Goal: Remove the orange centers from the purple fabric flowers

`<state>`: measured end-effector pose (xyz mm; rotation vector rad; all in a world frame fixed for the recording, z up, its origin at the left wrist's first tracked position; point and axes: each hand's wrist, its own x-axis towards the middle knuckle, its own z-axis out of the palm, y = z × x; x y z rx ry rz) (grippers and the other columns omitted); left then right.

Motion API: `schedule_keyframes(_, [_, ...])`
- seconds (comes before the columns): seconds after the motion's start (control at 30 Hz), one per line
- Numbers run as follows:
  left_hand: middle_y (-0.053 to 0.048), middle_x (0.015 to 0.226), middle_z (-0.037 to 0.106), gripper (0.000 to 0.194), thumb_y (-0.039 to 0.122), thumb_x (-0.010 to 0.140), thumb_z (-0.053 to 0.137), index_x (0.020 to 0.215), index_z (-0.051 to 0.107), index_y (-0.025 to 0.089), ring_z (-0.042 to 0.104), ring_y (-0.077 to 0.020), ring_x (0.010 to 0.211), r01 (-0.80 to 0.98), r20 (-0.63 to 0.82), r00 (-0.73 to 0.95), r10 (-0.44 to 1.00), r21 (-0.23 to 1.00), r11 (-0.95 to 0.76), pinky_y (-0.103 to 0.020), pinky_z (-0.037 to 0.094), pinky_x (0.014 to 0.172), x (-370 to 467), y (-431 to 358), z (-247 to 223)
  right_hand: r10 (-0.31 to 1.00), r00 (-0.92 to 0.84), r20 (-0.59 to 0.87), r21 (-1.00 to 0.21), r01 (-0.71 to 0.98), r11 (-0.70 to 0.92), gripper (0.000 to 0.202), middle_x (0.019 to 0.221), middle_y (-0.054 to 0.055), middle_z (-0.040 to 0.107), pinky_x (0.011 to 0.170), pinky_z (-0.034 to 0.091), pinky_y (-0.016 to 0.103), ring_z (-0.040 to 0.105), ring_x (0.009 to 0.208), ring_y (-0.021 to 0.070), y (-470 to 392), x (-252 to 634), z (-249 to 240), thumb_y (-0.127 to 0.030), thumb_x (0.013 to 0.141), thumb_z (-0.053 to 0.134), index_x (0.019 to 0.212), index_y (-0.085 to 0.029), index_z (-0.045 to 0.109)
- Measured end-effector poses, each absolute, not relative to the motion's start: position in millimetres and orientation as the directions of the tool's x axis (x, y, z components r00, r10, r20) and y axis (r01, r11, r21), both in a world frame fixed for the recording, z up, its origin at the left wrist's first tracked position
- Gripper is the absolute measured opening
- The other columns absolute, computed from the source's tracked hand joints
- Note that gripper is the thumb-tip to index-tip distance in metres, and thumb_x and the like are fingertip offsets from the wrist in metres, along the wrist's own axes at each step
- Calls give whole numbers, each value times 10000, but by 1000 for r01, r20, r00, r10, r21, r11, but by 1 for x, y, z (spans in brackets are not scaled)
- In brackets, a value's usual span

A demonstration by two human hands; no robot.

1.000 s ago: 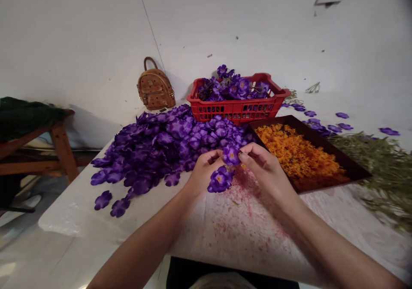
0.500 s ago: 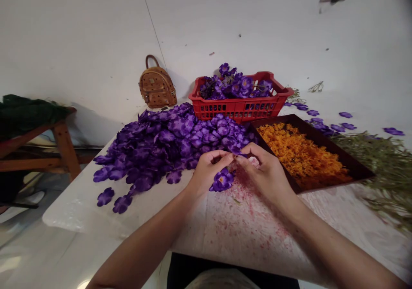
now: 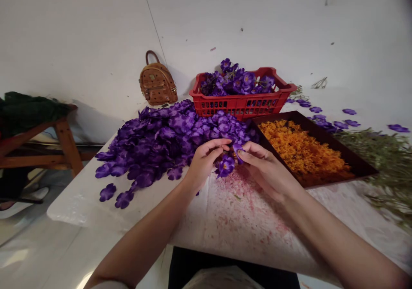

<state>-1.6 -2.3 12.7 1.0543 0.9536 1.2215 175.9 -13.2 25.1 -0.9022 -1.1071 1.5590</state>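
Observation:
Over the middle of the table my left hand (image 3: 203,162) is closed, thumb and index finger close together. A purple artificial flower (image 3: 225,165) with a yellow centre hangs just below its fingertips; the stem is mostly hidden. Facing it, my right hand (image 3: 268,166) pinches a small purple petal piece (image 3: 237,150) between thumb and fingers. The two hands' fingertips are a small gap apart. Behind and left of them spreads a large heap of loose purple petal pieces (image 3: 154,143). Right of my right hand, a dark shallow box (image 3: 357,174) holds orange-yellow flower centres (image 3: 302,149).
A red plastic basket (image 3: 231,105) filled with purple flowers stands by the wall. Green stems (image 3: 383,164) and scattered petals (image 3: 349,111) lie on the right. A brown backpack (image 3: 157,85) leans at the back. A wooden stand (image 3: 66,141) with dark green material is on the left.
My fingertips have moved slightly apart. The purple flower has risen with my left hand, and the petal piece in my right fingers now shows upright. The view has shifted a little.

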Motion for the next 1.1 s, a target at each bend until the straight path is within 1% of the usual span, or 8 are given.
schedule_keyframes(0.17, [-53,1021,760,203,169,884,679,1049,794,191,668,-175,916,-132,104,65,992,987,-95,-302,511,871,1,-5,12,965,-261,-40,-941,-314,-124,323,775,-21,544,757,413,321,478,776,170,-14,172,25,-448,758,876,696,-239,637])
schedule_keyframes(0.3, [-45,955,739,155,157,882,668,997,769,176,660,-165,869,-35,120,-8,993,992,-120,-294,511,844,3,-6,13,958,-280,-53,-939,-313,-143,365,783,-17,550,774,465,330,518,790,179,-14,171,26,-467,758,873,703,-235,597])
schedule_keyframes(0.47, [-50,934,747,128,187,869,708,992,736,166,688,-164,844,-43,98,48,994,994,-96,-292,529,832,5,-5,12,958,-282,-44,-934,-328,-140,419,762,-13,566,767,512,350,550,770,189,-13,170,27,-513,739,877,702,-240,562])
schedule_keyframes(0.67, [-46,885,763,155,277,817,787,907,707,179,700,-171,788,-95,71,15,997,993,-70,-293,539,783,7,-3,6,961,-274,-34,-888,-434,-155,413,742,-24,540,748,470,314,522,740,163,-12,173,26,-462,753,891,684,-225,560])
schedule_keyframes(0.83, [-46,801,766,147,323,830,762,823,745,178,687,-197,734,7,136,33,990,991,-137,-304,515,726,6,-1,2,963,-270,-1,-888,-443,-125,420,763,-6,551,758,464,326,528,769,181,-11,174,22,-500,761,878,698,-219,572])
schedule_keyframes(0.93, [-38,768,745,149,329,844,748,804,759,185,661,-196,707,99,152,17,988,983,-153,-299,499,685,6,-1,4,969,-246,10,-905,-414,-95,432,736,-15,515,707,446,319,500,729,175,-9,176,22,-534,775,856,696,-219,571])
schedule_keyframes(1.0, [-39,792,722,145,327,850,746,804,761,191,646,-192,731,150,198,-16,980,970,-193,-295,498,694,7,-2,7,986,-165,35,-931,-363,-28,428,712,-24,486,648,411,304,458,689,164,-9,178,23,-549,776,850,693,-223,585])
schedule_keyframes(1.1, [-65,949,673,141,310,842,760,767,767,191,649,-202,902,201,354,-72,933,921,-334,-294,502,788,8,-6,12,993,-46,107,-966,-239,93,385,689,-36,459,578,331,293,390,632,146,-11,179,24,-527,775,851,707,-235,610])
